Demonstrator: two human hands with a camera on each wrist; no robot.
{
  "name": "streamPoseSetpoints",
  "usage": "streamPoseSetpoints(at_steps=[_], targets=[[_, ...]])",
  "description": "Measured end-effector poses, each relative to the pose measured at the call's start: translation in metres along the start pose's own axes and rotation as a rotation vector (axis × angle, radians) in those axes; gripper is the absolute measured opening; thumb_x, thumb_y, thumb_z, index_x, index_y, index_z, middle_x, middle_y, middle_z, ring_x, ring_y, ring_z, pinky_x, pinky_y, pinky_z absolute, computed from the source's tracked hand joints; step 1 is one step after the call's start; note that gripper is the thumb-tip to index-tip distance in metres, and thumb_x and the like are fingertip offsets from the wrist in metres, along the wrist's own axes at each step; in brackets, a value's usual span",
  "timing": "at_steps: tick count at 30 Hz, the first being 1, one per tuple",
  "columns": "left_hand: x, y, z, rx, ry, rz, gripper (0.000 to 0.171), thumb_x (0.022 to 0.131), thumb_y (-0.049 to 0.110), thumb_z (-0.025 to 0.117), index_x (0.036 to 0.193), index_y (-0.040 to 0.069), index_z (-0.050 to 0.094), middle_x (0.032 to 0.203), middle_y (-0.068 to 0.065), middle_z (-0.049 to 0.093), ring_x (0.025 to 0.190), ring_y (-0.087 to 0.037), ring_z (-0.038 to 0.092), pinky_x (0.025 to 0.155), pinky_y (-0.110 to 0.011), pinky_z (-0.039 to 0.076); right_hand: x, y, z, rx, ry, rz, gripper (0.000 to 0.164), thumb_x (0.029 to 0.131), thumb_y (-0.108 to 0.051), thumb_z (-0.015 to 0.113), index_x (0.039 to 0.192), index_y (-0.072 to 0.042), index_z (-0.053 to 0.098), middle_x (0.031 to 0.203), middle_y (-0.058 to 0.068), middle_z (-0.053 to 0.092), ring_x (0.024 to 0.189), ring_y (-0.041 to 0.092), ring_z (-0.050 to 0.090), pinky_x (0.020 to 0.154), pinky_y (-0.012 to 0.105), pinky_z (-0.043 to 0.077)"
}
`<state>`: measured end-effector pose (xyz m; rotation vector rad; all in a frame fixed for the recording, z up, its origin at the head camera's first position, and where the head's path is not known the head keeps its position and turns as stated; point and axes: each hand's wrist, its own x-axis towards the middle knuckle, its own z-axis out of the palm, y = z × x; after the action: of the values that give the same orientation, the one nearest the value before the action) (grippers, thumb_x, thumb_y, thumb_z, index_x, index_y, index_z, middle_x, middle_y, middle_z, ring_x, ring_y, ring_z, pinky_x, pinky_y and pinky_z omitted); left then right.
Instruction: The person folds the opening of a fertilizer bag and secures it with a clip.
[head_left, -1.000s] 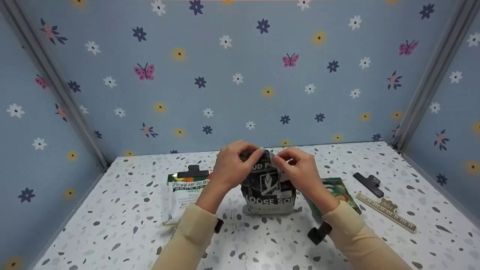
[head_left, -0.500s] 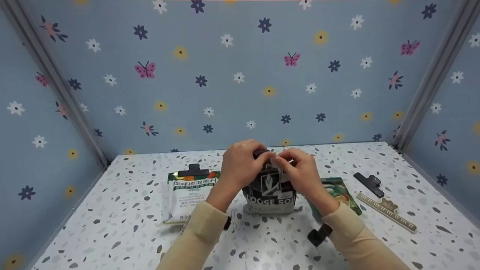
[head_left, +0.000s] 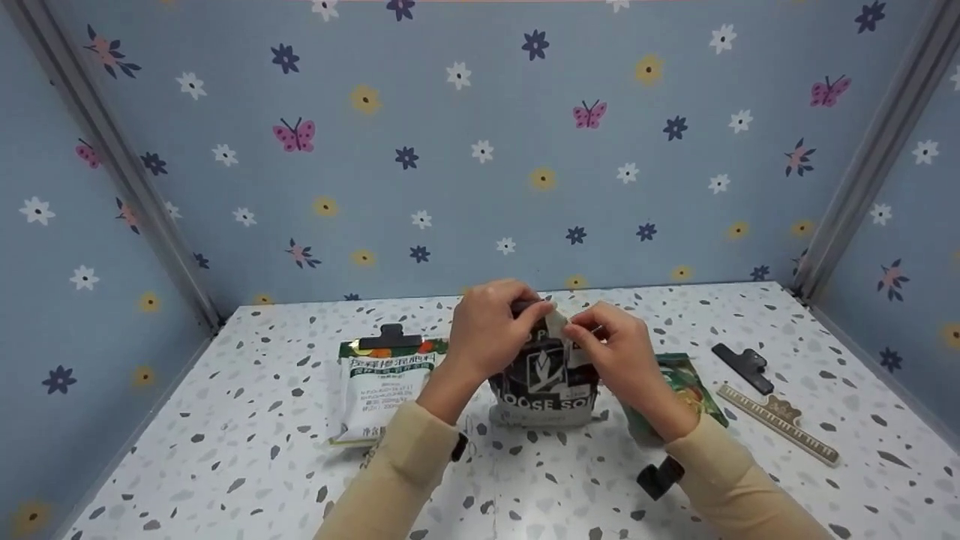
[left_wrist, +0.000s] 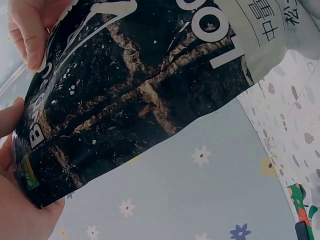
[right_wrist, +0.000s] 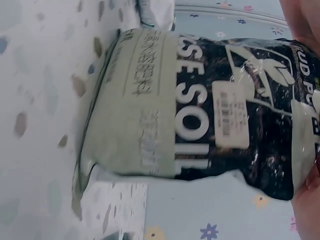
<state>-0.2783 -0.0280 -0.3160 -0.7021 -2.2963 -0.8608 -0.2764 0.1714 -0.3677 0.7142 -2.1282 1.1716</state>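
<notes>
A black and grey-green bag of soil (head_left: pixel 546 375), printed "LOOSE SOIL", stands upright on the table between both hands. My left hand (head_left: pixel 491 326) grips its top edge on the left, thumb in front and fingers behind. With thumb and fingertips, my right hand (head_left: pixel 619 349) pinches the same top edge on the right. A pale strip of the bag's top shows between the two hands. In the left wrist view the left hand (left_wrist: pixel 25 210) is around the bag's corner. A white barcode label (right_wrist: pixel 230 114) shows on the bag's front in the right wrist view.
Left of the soil bag lies a white fertilizer packet (head_left: pixel 386 397) with a black clip (head_left: pixel 391 337) on its top. A green packet (head_left: pixel 686 386) lies partly under the right forearm. Farther right are a loose black clip (head_left: pixel 744 367) and a ruler-like strip (head_left: pixel 780 425).
My left hand has shifted right along the bag's top edge. The right hand has moved slightly right, and the pale strip between the hands has come into view.
</notes>
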Motion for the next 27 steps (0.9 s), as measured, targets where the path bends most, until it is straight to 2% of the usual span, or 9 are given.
streamPoseSetpoints(at_steps=[7,20,27], targets=[[-0.002,-0.001,0.001,-0.02,0.001,-0.007,0.018,0.091,0.034,0.074,0.087,0.016,0.075,0.081,0.004,0.068,0.069,-0.01,0.06,0.064,-0.029,0.049,-0.01,0.013,-0.006,-0.049,-0.006,-0.035,0.006,0.089,-0.012,0.075,0.086,-0.014,0.07,0.081,-0.01,0.063,0.071,0.008,0.06,0.063,0.027,0.051],[-0.005,-0.002,0.002,-0.01,0.014,-0.013,0.021,0.092,0.037,0.072,0.089,0.017,0.073,0.084,0.004,0.067,0.074,-0.012,0.062,0.069,-0.032,0.051,-0.024,0.03,-0.025,-0.073,-0.089,0.056,0.004,0.088,-0.013,0.076,0.086,-0.016,0.074,0.083,-0.014,0.065,0.073,0.008,0.063,0.064,0.027,0.055],[-0.004,-0.001,0.002,0.008,0.004,-0.007,0.02,0.091,0.036,0.075,0.09,0.015,0.073,0.087,0.002,0.068,0.08,-0.015,0.064,0.073,-0.035,0.053,-0.026,0.033,-0.031,-0.066,-0.122,0.048,0.005,0.091,-0.017,0.074,0.09,-0.011,0.075,0.084,-0.013,0.066,0.073,0.009,0.062,0.063,0.028,0.054]])
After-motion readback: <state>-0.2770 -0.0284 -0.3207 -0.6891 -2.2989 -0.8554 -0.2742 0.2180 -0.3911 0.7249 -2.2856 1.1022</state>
